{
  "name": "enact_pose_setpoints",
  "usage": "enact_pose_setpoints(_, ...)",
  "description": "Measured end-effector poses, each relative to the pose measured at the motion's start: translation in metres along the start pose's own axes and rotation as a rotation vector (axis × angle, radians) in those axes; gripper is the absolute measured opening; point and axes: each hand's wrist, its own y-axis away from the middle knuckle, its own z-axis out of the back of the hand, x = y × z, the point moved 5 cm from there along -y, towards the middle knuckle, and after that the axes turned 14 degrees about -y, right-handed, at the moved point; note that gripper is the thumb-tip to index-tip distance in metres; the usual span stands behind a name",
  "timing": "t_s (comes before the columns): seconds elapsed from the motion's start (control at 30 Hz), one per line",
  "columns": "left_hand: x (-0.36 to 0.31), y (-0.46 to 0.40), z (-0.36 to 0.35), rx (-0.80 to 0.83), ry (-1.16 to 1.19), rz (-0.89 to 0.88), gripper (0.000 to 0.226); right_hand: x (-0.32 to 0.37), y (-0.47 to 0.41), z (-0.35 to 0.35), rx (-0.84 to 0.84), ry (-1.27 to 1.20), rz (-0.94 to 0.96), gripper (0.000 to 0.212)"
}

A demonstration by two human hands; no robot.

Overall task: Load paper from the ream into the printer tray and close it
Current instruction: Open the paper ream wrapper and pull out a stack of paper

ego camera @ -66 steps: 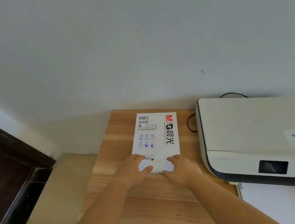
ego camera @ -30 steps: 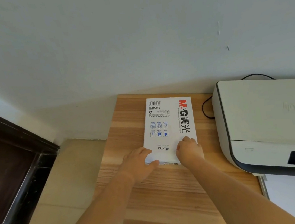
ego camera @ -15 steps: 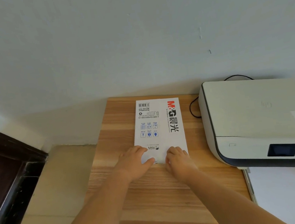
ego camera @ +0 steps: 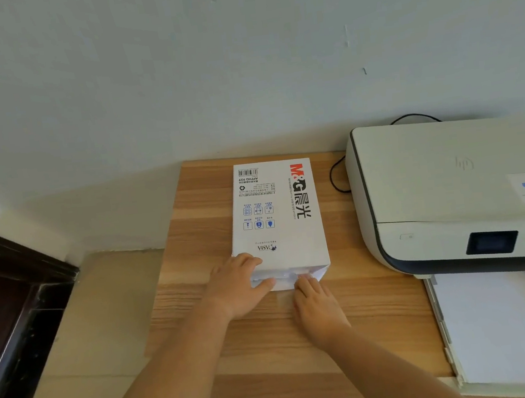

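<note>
Nearest you, your two forearms reach forward over the wooden table, and both hands meet at the near end of the one paper ream. Your left hand clasps the near left corner: fingers curl over the top face while the thumb lies along the end flap, probably to pin the pack so it does not slide as you work the wrapper. Your right hand sits just beside it, fingertips at the folded end flap; whether they pinch the flap or only press on it, you cannot tell from here. The flap looks partly lifted and creased, so you seem to be opening the wrapper, and no sheets are out yet.

To your right, one printer tray stands pulled out toward you, with white sheets or a white floor showing inside; which, is unclear. It is likely left open to take paper straight from the ream.

Farther back, the ream lies flat and lengthwise, its far end close to the wall, label upside down to you. One white printer sits beside it, apart, with a single black cable looping between them behind.

Count: two hands, one ream, one printer, one tray, one cable.
</note>
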Motion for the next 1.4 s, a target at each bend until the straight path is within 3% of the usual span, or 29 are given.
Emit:
enact_pose_setpoints(0.1,0.000,0.002,-0.003,-0.005,0.018,-0.002,0.060,-0.002,0.007,-0.003,0.009,0.050,0.007,0.027)
enact_pose_setpoints(0.2,0.001,0.003,-0.005,0.003,0.010,-0.007,0.060,0.001,0.013,0.002,0.025,0.052,-0.016,0.014)
enact_pose_setpoints(0.27,0.000,0.004,-0.004,-0.002,-0.004,-0.013,0.060,0.001,0.018,-0.003,0.099,0.018,-0.025,0.027)
enact_pose_setpoints(0.6,-0.009,-0.004,-0.001,0.006,-0.019,-0.045,0.060,-0.010,0.052,0.004,0.205,0.091,0.044,0.053)
enact_pose_setpoints(0.77,-0.015,-0.011,-0.001,-0.001,-0.046,-0.070,0.060,-0.015,0.056,0.013,0.126,0.067,0.090,0.036)
enact_pose_setpoints(0.97,-0.015,-0.015,0.001,0.003,-0.048,-0.066,0.061,-0.026,0.005,0.059,-0.123,-0.118,-0.150,0.047)
enact_pose_setpoints(1.13,-0.008,-0.015,0.001,-0.005,-0.040,-0.047,0.060,-0.042,-0.031,0.063,-0.098,-0.125,-0.274,0.064)
enact_pose_setpoints(1.4,0.005,-0.014,-0.004,0.014,-0.019,0.000,0.061,-0.052,-0.044,0.047,-0.008,-0.080,-0.362,0.073)
